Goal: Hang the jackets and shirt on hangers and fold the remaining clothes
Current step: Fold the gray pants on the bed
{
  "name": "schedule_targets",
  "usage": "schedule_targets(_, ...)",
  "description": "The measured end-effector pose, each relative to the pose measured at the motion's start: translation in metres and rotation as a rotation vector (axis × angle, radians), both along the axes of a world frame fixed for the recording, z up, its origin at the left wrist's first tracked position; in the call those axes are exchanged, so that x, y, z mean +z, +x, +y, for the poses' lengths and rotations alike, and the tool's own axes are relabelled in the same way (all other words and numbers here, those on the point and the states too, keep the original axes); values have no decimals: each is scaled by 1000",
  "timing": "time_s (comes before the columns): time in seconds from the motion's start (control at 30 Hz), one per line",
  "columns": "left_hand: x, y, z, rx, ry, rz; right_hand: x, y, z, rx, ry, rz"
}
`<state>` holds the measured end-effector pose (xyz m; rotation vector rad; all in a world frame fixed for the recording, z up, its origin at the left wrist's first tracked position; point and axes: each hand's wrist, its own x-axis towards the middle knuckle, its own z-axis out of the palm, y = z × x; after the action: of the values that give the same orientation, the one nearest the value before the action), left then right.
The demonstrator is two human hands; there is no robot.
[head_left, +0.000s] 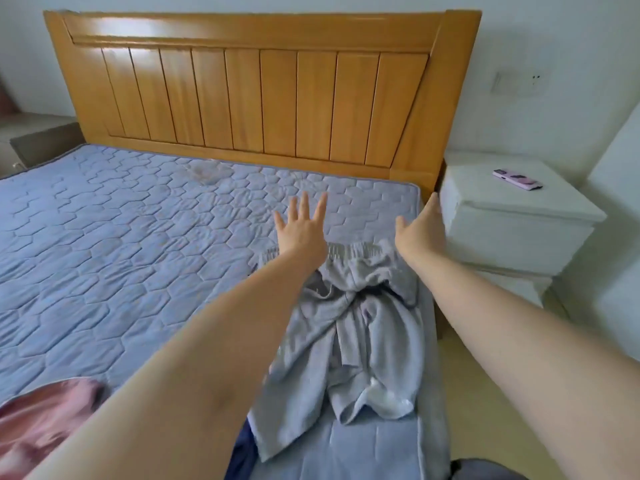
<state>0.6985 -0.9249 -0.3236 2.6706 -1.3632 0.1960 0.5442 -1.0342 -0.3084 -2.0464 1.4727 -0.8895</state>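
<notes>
Grey trousers (349, 327) with an elastic waistband lie crumpled along the right edge of the blue quilted mattress (121, 237), waistband toward the headboard. My left hand (301, 226) is stretched out above the waistband with its fingers spread and straight, holding nothing. My right hand (422, 226) reaches forward just right of the waistband, near the mattress corner, fingers straight and empty. A pink garment (45, 420) lies at the lower left, and a dark blue cloth (242, 452) shows under my left forearm.
A wooden headboard (256, 91) stands behind the mattress. A white bedside cabinet (512, 220) to the right carries a pink phone (517, 180). Another cabinet (38, 140) sits at the far left. Pale floor runs along the bed's right side.
</notes>
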Motion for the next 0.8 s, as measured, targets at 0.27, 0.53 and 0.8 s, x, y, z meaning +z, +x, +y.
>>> schedule_targets(0.27,-185,-60,30,-139,392,321,-179,-47,39,429,408,635)
schedule_targets(0.53,-237,-78,78,-279,322,291,-248,-86,74,267,184,584)
schedule_targets(0.8,-210,-60,89,49,226,178,-216,-127,46,-581,150,-277)
